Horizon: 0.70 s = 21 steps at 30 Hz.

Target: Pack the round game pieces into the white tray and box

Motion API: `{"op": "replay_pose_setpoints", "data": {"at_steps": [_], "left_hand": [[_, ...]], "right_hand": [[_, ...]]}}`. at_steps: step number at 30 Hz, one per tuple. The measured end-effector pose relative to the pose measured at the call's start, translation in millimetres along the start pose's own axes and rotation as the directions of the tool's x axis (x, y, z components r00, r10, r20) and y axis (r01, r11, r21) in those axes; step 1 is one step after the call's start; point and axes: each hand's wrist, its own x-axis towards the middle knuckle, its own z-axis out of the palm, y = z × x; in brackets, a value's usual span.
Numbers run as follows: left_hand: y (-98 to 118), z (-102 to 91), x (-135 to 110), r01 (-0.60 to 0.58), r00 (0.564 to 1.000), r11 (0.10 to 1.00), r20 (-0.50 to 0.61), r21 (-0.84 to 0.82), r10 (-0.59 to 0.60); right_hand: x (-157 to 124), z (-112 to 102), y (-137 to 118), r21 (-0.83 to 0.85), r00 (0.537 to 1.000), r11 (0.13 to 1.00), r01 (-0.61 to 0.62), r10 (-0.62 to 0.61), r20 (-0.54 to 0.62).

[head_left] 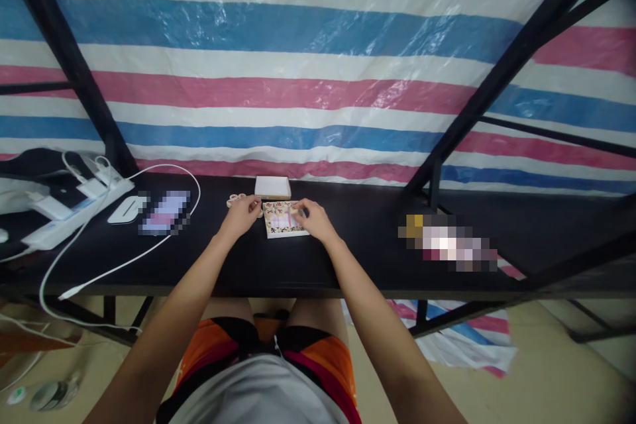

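The box (291, 234) is set on the desk (278, 271) between the hands, with round discs (279, 209) laid inside and a pale patch left bare in its middle. The left hand (242, 214) is bent at the box's left edge, thumb and fingers drawn close together; whether a disc is pinched there cannot be told. The right hand (314, 218) is curled over the right edge, thumb and forefinger brought near each other above the discs, and again it cannot be told whether one is gripped. A few loose discs (231, 200) are seen just beyond the left hand, partly hidden by it; if that hand were swung outward, they could be scattered. Discs inside the box could be knocked out of line by the right fingertips, since they are packed closely under that hand. If a disc were pinched only by its edge, it could be dropped or flipped, a rounded side being poorly suited to a shallow hold. The box, apparently light, could be shifted or tipped if its right rim were leaned on. The lid (272, 187), placed just beyond both hands, could be bumped by a forward push. The cable (119, 271), well left of the hands, would probably be caught only by a wide sweep.
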Motion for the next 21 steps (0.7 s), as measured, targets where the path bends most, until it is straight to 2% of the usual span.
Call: {"op": "replay_pose_setpoints", "data": {"at_steps": [4, 7, 16, 21], "left_hand": [[0, -1.1, -2, 0.03, 0.998, 0.982, 0.054, 0.187, -0.04], [-2, 0.8, -4, 0.03, 0.995, 0.963, 0.083, 0.268, -0.054], [-9, 5.3, -5, -0.035, 0.987, 0.935, 0.156, 0.354, -0.022], [-11, 5.6, -6, -0.065, 0.978, 0.93, 0.207, 0.362, -0.012]], "right_hand": [[0, 2, 2, -0.032, 0.999, 0.999, 0.013, -0.011, 0.051], [0, 2, 1, -0.038, 0.999, 0.999, 0.0, 0.002, 0.053], [0, 0, -4, -0.066, 0.997, 0.998, 0.013, -0.008, 0.076], [-1, -2, -7, -0.067, 0.999, 0.998, 0.002, 0.001, 0.052]]}}
